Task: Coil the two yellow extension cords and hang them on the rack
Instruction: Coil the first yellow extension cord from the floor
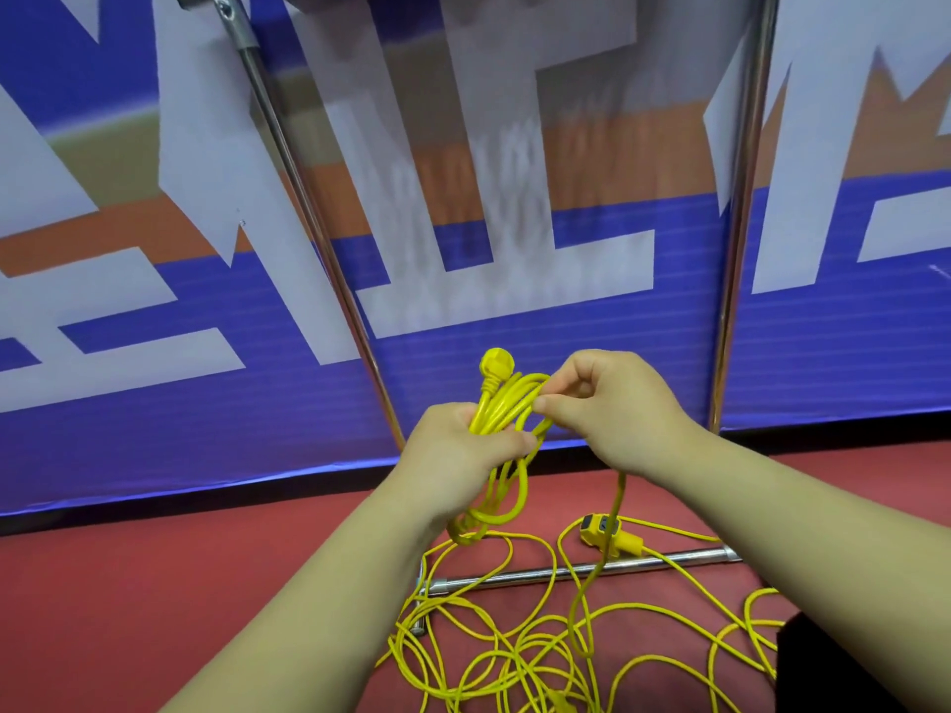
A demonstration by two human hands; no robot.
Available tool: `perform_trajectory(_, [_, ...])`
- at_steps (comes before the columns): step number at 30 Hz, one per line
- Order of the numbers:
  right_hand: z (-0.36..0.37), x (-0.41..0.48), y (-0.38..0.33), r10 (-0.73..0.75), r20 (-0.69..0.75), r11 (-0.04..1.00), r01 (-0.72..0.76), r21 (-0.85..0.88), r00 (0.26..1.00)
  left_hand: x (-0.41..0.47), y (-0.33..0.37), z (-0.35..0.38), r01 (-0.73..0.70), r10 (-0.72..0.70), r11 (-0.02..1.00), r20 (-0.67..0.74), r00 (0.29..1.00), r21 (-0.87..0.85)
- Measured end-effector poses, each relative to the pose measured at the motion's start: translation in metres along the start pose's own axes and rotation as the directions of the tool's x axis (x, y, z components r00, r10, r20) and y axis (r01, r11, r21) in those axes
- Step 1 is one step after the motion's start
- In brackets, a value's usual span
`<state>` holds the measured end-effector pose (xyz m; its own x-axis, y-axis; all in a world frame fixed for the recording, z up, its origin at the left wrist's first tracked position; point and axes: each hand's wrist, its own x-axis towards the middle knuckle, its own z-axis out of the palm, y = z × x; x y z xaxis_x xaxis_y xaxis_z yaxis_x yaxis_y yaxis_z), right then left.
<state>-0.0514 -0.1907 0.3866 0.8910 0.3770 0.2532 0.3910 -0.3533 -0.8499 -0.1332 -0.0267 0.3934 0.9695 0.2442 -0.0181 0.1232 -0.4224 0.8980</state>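
As left hand (458, 450) grips coil (507, 401) (plug (496, 363) upward), right hand (612, 409) pinches it.

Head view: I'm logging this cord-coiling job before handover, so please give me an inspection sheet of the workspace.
Surface: red floor, bearing cords and the rack's base.
Job's things: partial coil held up, plug at its top; socket block on the floor; rack poles and base bar, no cord hung on the visible parts.
Clutter: dark shape at lower right, cannot identify.
Grippers: left hand grips the coil; right hand pinches a strand at the coil's top.
Cables: loose yellow cord tangled in loops on the floor, crossing the base bar; one strand rises to the right hand.
Surroundings: blue, white and orange banner behind the rack.
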Motion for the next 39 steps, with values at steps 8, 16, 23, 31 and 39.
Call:
perform_trajectory(8, [-0.016,0.000,-0.001,0.100,0.248,0.848,-0.213,0.486,0.963,0.017,0.002,-0.053,-0.051,-0.080,0.905,-0.289,0.954,-0.421])
perform_trajectory(16, [-0.010,0.004,0.013,-0.021,0.466,0.972,-0.091,0.216,0.885,0.029,-0.018,-0.095,-0.205,-0.160,0.784,-0.510,0.845,-0.586])
perform_trajectory(23, [-0.017,0.010,0.019,0.042,0.223,0.999,-0.035,-0.034,0.974,0.023,-0.035,-0.109,-0.171,-0.132,0.880,-0.574,0.808,-0.443])
perform_trajectory(31, [-0.002,0.004,0.009,0.140,0.287,0.990,-0.124,-0.072,0.948,0.017,-0.018,-0.073,-0.111,-0.067,0.881,-0.353,0.933,-0.460])
perform_trajectory(39, [0.000,-0.001,-0.004,-0.021,0.192,0.992,-0.004,0.129,0.981,0.012,-0.022,-0.022,0.021,-0.028,0.941,-0.017,0.999,-0.337])
